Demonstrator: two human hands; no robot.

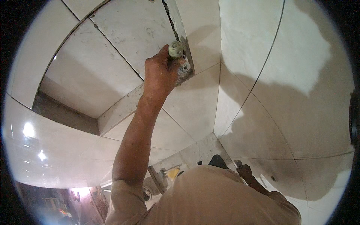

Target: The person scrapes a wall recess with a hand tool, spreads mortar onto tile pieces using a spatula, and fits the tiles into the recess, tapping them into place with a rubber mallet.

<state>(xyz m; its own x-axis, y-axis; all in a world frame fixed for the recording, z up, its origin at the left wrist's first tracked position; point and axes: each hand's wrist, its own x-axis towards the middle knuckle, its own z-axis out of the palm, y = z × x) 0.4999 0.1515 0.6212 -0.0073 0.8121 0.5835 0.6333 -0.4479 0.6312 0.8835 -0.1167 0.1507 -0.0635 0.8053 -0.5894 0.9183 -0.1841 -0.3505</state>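
My left hand (160, 73) is raised and closed around a hand tool with a rounded, pale greenish handle end (175, 50). The rest of that tool is hidden by the hand. Right beside the fingers is a rough patch of grey, mortar-like material (185, 73) at the corner of a tiled recess (123, 107). My right hand (245, 171) is low at the right side of my body, its fingers closed on a small greyish piece (238, 163) whose kind I cannot make out.
Large cream tiles (255, 45) with dark joints cover the surfaces around me. A dark gap (171, 20) runs along the recess's far right edge. Below lie a yellow item (173, 173) and a wooden strip (156, 179). Bright reflections (28, 129) show on glossy tile at left.
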